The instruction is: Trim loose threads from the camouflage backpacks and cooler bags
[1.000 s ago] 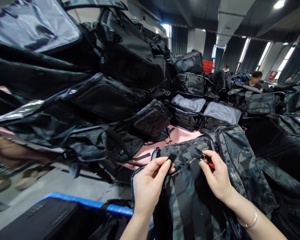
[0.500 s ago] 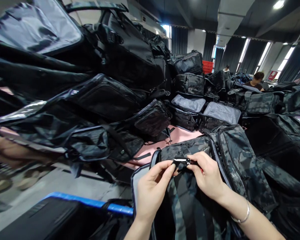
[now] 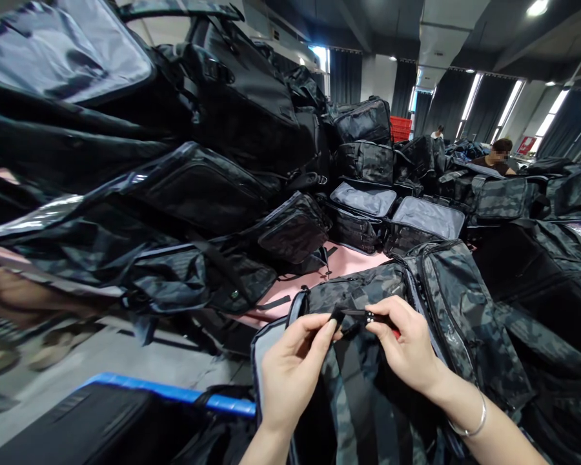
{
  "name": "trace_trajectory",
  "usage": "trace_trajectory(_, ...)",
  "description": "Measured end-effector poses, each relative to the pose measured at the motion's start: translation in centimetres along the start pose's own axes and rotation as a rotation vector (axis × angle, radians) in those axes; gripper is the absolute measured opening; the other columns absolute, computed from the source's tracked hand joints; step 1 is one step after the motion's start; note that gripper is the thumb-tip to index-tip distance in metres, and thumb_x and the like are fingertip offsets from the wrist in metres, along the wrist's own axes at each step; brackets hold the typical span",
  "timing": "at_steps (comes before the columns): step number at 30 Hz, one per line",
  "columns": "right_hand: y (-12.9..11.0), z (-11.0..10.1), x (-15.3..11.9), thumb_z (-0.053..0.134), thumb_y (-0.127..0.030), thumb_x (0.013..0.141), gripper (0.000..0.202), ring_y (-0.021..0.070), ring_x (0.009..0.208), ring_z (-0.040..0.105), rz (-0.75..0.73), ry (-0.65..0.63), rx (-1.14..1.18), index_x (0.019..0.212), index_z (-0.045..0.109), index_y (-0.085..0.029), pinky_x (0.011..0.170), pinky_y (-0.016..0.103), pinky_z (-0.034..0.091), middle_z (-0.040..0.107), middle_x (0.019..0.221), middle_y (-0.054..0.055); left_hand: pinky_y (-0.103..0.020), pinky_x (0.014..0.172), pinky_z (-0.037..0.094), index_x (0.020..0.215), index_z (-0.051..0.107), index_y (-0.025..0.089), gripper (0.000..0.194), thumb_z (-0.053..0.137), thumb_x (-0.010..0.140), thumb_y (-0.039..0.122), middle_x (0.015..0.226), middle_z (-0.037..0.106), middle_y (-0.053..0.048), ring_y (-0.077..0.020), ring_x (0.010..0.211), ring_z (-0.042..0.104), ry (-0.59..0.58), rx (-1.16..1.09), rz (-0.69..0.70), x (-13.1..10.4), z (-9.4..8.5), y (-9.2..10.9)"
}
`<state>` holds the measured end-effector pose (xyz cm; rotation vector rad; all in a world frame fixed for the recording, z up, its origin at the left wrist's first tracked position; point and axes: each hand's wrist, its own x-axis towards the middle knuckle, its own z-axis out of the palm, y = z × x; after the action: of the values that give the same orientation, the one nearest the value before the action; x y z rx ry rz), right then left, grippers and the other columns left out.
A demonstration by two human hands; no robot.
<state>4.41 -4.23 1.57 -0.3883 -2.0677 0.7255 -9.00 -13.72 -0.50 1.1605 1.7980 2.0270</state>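
A black camouflage backpack (image 3: 363, 287) lies opened out in front of me, its pale grey lining showing at the left edge. Over it, my left hand (image 3: 297, 368) pinches the end of a black webbing strap (image 3: 337, 314) between thumb and fingers. My right hand (image 3: 404, 339) is closed around a small dark tool (image 3: 369, 316) with bright metal dots and a bit of red by the palm. From that tool a thin dark strip, like a blade, reaches to the strap. The fingers hide most of the tool, so its exact kind is unclear.
More camouflage bags are piled at left and right, several with grey linings open. A pink tabletop (image 3: 346, 258) shows between them. At lower left is a blue-edged container (image 3: 174, 392) with black bags. A red crate (image 3: 399, 129) and other people (image 3: 499, 155) are farther back.
The dark strip between my hands has turned, losing its bright glint. My right hand has shifted slightly right, widening the gap between the hands. My left hand keeps its pinch.
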Motion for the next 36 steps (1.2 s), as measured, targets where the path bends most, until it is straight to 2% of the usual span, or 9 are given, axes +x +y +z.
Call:
trace_trajectory(3,-0.3,-0.4,0.0,0.052,-0.027,0.083,0.015,0.012,0.071,0.054,0.182,-0.024,0.156,0.096,0.055,-0.02,0.063,0.022,0.045,0.058,0.081,0.001,-0.025,0.07,0.054,0.083,0.065,0.018,0.008,0.059,0.077,0.019,0.079,0.068,-0.002,-0.0142,0.071,0.065,-0.006,0.154,0.343,-0.1,0.1,-0.2)
trace_trajectory(6,-0.6,-0.6,0.2,0.056,-0.033,0.079,0.015,0.0087,0.056,0.043,0.32,-0.078,0.22,0.082,0.053,-0.019,0.052,0.02,0.037,0.048,0.064,-0.005,-0.025,0.075,0.054,0.093,0.064,0.019,0.023,0.057,0.076,0.005,0.086,0.068,-0.004,-0.0139,0.081,0.064,-0.083,0.298,0.697,0.1,0.2,-0.3)
trace_trajectory(11,-0.6,0.0,0.7,0.052,-0.034,0.081,0.024,0.0074,0.052,0.035,0.394,-0.142,0.178,0.064,0.048,-0.018,0.049,0.02,0.029,0.041,0.056,-0.006,-0.027,0.074,0.054,0.099,0.061,0.017,0.03,0.057,0.076,-0.001,0.085,0.065,-0.006,-0.0139,0.083,0.062,-0.17,0.371,0.913,0.4,0.4,-0.4)
trace_trajectory(15,0.3,0.8,0.5,0.047,-0.037,0.085,0.027,0.0087,0.055,0.035,0.397,-0.113,0.234,0.065,0.047,-0.018,0.053,0.021,0.03,0.039,0.058,-0.005,-0.027,0.082,0.051,0.104,0.058,0.019,0.03,0.057,0.078,0.005,0.098,0.065,-0.006,-0.0148,0.093,0.061,-0.174,0.363,0.743,0.9,0.3,-0.4)
trace_trajectory(18,0.9,1.4,0.3,0.046,-0.039,0.086,0.028,0.0092,0.057,0.036,0.371,-0.083,0.274,0.067,0.047,-0.018,0.056,0.022,0.031,0.039,0.06,-0.005,-0.03,0.086,0.049,0.111,0.055,0.02,0.029,0.051,0.084,0.014,0.107,0.063,-0.008,-0.0168,0.099,0.058,-0.284,0.33,0.585,1.7,0.1,-0.2)
trace_trajectory(22,0.9,1.7,0.6,0.048,-0.038,0.085,0.027,0.0093,0.059,0.037,0.359,-0.098,0.322,0.067,0.047,-0.018,0.057,0.022,0.032,0.04,0.062,-0.005,-0.03,0.077,0.047,0.086,0.062,0.019,0.012,0.051,0.083,0.024,0.085,0.064,-0.004,-0.0168,0.085,0.057,-0.295,0.351,0.433,2.4,-0.1,0.3)
trace_trajectory(28,1.0,0.3,0.7,0.047,-0.037,0.086,0.02,0.012,0.069,0.051,0.398,-0.029,0.265,0.087,0.056,-0.018,0.066,0.023,0.041,0.055,0.074,-0.001,-0.023,0.058,0.042,0.067,0.056,0.018,0.021,0.054,0.078,0.036,0.064,0.056,0.002,-0.0123,0.061,0.051,-0.136,0.187,0.024,2.1,-0.1,0.3)
trace_trajectory(32,1.3,-0.3,-0.7,0.046,-0.032,0.088,0.026,0.0155,0.084,0.056,0.247,0.019,-0.022,0.111,0.051,-0.02,0.076,0.028,0.044,0.06,0.094,0.004,-0.022,0.058,0.04,0.065,0.055,0.018,0.021,0.056,0.074,0.037,0.062,0.054,0.002,-0.0121,0.061,0.05,-0.109,0.112,-0.073,2.0,0.0,0.2)
trace_trajectory(36,1.3,0.0,-1.5,0.049,-0.024,0.087,0.022,0.0172,0.085,0.056,0.014,0.063,-0.177,0.108,0.056,-0.021,0.076,0.03,0.046,0.061,0.093,0.006,-0.022,0.058,0.04,0.065,0.056,0.018,0.021,0.056,0.074,0.037,0.062,0.054,0.002,-0.0121,0.061,0.049,-0.086,0.095,-0.084,1.9,0.0,0.3)
